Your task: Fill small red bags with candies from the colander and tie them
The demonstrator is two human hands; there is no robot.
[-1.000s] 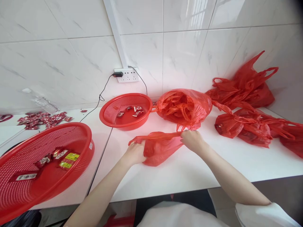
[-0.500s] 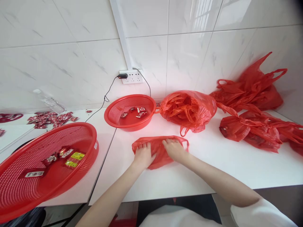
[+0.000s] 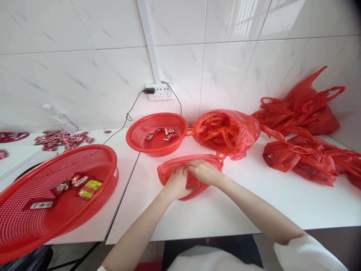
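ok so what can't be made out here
All in the head view:
Inside of the red bag: partly hidden by the hands.
Large basket, left end: cut off by picture edge.
Contents of rightmost bags: veiled by plastic.
Piled packets, print: too small.

Glossy tiled wall [image 3: 180, 64], white tables [image 3: 282, 192], apparently a window reflection [image 3: 246, 19]

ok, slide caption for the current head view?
Left hand and right hand touch a red plastic bag on a white table, in front of a round red basket holding small packets.
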